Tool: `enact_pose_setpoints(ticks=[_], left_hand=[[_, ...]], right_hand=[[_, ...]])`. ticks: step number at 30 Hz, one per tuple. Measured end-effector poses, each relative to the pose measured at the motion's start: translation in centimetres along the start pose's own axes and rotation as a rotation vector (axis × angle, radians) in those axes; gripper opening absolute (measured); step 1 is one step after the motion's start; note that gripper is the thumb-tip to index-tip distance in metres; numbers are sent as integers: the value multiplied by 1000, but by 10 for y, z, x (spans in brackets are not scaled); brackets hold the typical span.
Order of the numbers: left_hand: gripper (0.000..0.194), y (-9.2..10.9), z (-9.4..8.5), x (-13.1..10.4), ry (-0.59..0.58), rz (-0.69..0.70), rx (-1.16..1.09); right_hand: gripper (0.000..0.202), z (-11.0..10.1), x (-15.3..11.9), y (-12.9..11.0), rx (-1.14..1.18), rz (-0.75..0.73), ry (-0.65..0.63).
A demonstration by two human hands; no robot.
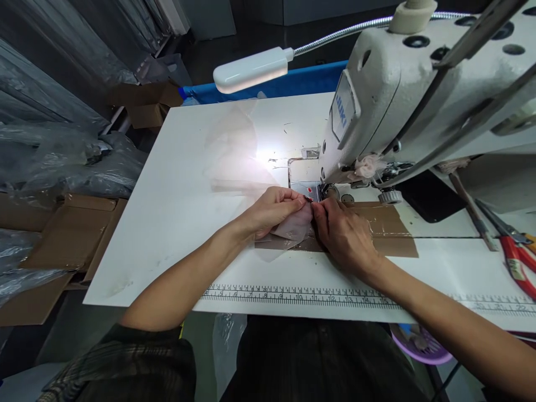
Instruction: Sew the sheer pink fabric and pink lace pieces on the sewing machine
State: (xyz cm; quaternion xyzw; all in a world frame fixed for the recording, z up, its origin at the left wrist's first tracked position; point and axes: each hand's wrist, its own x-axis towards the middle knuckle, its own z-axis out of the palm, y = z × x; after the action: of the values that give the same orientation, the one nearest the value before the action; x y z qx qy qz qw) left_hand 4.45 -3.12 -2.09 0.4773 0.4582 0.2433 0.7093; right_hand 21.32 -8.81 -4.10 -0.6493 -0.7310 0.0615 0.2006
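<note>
A piece of thin, sheer pale fabric (292,228) is bunched between my two hands, just in front of the sewing machine's needle area (324,191). My left hand (278,209) pinches it from the left, thumb and fingers closed near a small dark bit at the fabric's edge. Close to the presser foot, my right hand (345,231) grips the right side of the same fabric with bent fingers. More of the sheer material spreads over the white table (167,223) on the left, washed out by the lamp. Brown tape (393,229) lies beneath my hands.
The white sewing machine head (389,95) rises at right, with a lamp (251,70) over the table. Red-handled pliers (517,262) and a dark phone-like slab (435,195) lie right. A printed ruler (299,296) runs along the front edge. Cardboard boxes (69,234) stand left.
</note>
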Motion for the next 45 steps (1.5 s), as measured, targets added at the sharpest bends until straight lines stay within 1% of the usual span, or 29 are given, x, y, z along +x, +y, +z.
enact_pose_setpoints(ticks=[4,7,11,14,16,18,20,22,24,25,27,29,32,35,36,38,41,44,45], left_hand=[[21,-2,3,0,31,-2,-16],[18,-3,5,-1,50,13,-3],[17,-4,4,0,55,-1,-11],[14,-3,2,1,38,-9,-49],[12,-2,1,1,31,7,-62],[13,-1,0,2,34,50,-40],[14,0,-1,2,55,122,43],[16,1,-2,2,102,209,180],[17,1,-3,4,155,296,319],[17,2,-4,4,179,339,380],[17,2,-5,6,201,409,480],[16,3,-7,7,197,441,529],[13,3,-11,8,134,453,462],[23,3,-13,9,46,461,366],[26,3,-13,9,32,460,356],[30,2,-13,9,40,460,359],[30,2,-13,10,85,455,355],[27,1,-13,10,109,435,348],[27,1,-13,11,110,427,350]], right_hand=[[42,-1,1,-2,43,39,-21],[40,-2,4,-2,112,121,-44],[43,-8,12,1,350,213,-80],[49,-18,13,6,547,217,-113],[51,-27,12,10,604,207,-146],[48,-32,11,12,607,218,-179],[45,-32,12,10,614,262,-226],[44,-27,17,6,692,321,-292],[43,-18,24,0,838,379,-329],[42,-13,27,-3,917,394,-319],[37,-5,31,-7,1019,402,-248],[28,-3,32,-9,1002,387,-175],[25,-6,31,-10,891,333,-150],[25,-11,30,-11,830,293,-153],[25,-11,30,-11,818,292,-156],[26,-11,30,-12,798,298,-158],[28,-9,29,-11,755,309,-161],[20,-7,26,-9,663,288,-111],[21,-6,25,-8,634,268,-84]])
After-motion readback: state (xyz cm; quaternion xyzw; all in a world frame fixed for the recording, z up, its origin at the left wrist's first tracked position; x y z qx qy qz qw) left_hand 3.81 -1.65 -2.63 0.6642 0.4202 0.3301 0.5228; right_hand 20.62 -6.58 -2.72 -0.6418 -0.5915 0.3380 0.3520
